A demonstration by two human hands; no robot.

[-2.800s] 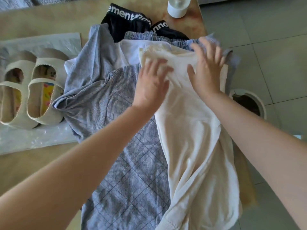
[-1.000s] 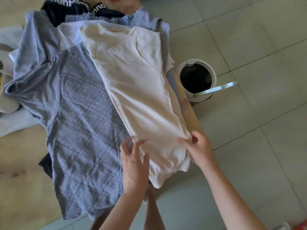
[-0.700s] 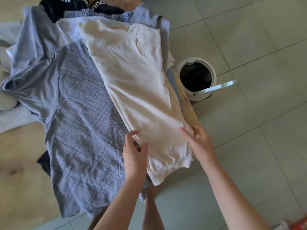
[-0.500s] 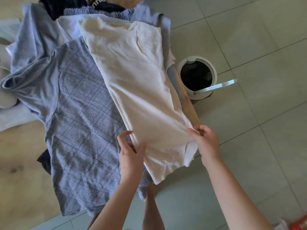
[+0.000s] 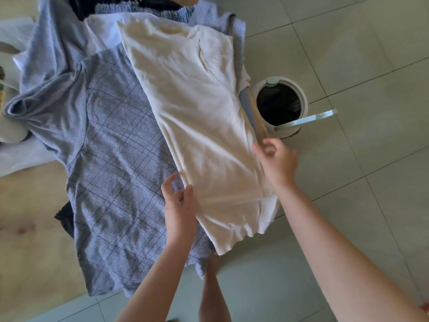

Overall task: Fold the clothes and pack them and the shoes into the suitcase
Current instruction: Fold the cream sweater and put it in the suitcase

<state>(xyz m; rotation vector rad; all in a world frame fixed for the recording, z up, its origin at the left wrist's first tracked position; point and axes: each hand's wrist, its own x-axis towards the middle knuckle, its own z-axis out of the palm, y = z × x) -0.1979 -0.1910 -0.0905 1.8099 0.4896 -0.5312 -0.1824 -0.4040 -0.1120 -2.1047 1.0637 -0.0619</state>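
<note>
Our left hand (image 5: 180, 202) and right hand (image 5: 277, 160) pinch the cream shirt (image 5: 197, 101) by its edges. At three o'clock, the bin (image 5: 304, 105) holds a black bag (image 5: 278, 108).

Home, tiled floor (image 5: 348, 54), wooden table (image 5: 27, 240) heaped with clothes (image 5: 116, 159), small open bin (image 5: 304, 105)

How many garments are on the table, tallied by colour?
Cream shirt: 1
White garment: 1
Grey-blue: 3 (checked shirt, plain top, gathered waistband piece)
Black: 2 (far piece, near-left piece)
Total: 7 in view
</note>
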